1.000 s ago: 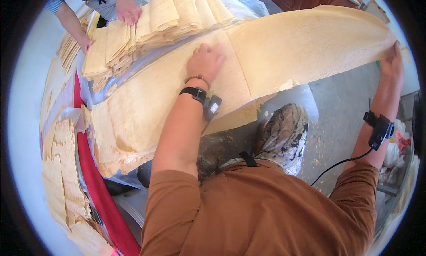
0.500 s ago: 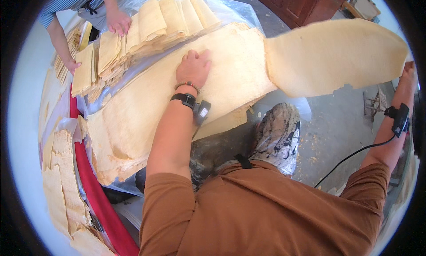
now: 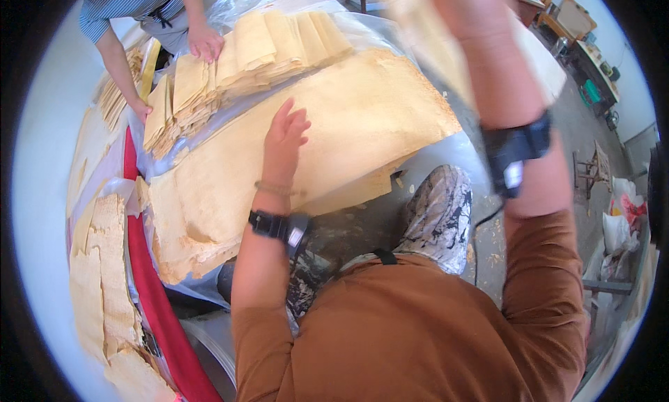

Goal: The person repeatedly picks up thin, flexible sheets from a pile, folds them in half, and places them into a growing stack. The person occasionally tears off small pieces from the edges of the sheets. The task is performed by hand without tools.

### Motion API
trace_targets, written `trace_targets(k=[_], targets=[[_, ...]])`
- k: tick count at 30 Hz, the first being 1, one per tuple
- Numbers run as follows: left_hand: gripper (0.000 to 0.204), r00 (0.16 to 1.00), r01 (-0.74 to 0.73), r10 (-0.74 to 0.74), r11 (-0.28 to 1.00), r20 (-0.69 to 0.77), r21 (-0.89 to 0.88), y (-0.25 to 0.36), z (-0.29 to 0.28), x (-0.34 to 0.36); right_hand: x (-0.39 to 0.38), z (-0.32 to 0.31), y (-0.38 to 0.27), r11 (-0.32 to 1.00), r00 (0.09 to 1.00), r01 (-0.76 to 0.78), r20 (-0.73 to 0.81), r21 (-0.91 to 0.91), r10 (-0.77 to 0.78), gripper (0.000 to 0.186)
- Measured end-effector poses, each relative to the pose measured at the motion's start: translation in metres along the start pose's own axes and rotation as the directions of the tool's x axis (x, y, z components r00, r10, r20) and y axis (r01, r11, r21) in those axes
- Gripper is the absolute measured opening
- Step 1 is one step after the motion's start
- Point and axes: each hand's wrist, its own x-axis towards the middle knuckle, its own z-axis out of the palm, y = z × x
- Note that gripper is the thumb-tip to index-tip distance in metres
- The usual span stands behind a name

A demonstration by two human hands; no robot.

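Nearest to us is the brown shirt, with patterned trousers just past it. Our left hand, below which we see a bracelet and a dark strapped device, is over the stack of large tan sheets, its fingers loosely spread and partly bent; we cannot tell whether it touches the top sheet. Our right hand is raised at the upper edge, blurred and cut off, so we cannot tell whether its fingers are parted or pinching. Behind that forearm we see a blurred pale sheet, beyond the stack's right end. Along the stack's far side lie folded bundles; a co-worker has one hand on them and the other hand at their left end. Farther off, at the right, we find a green object.
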Motion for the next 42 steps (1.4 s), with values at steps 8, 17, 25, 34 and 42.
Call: trace_targets(k=[8, 17, 25, 34, 42], targets=[[0.038, 0.865, 0.221, -0.429, 0.791, -0.259, -0.571, -0.017, -0.075, -0.109, -0.109, 0.275, 0.016, 0.901, 0.86, -0.197, 0.509, 0.386, -0.03, 0.054], [0.031, 0.903, 0.116, -0.381, 0.658, -0.196, -0.744, -0.024, -0.113, -0.144, -0.223, 0.183, 0.044, 0.53, 0.419, -0.831, 0.815, 0.167, 0.4, 0.043], [0.025, 0.83, 0.073, -0.387, 0.789, -0.402, -0.61, -0.022, -0.107, -0.138, -0.23, 0.179, 0.074, -0.147, 0.407, -0.833, 0.771, 0.533, 0.489, 0.07], [0.022, 0.908, 0.381, -0.256, 0.834, -0.332, 0.4, 0.044, -0.202, -0.228, -0.219, 0.182, 0.127, -0.088, 0.356, -0.746, 0.507, 0.66, 0.785, 0.035], [0.017, 0.656, 0.624, 0.592, -0.076, -0.468, 0.778, 0.135, -0.38, -0.278, -0.235, 0.176, 0.144, 0.006, 0.359, -0.713, 0.358, 0.701, 0.862, 0.028]])
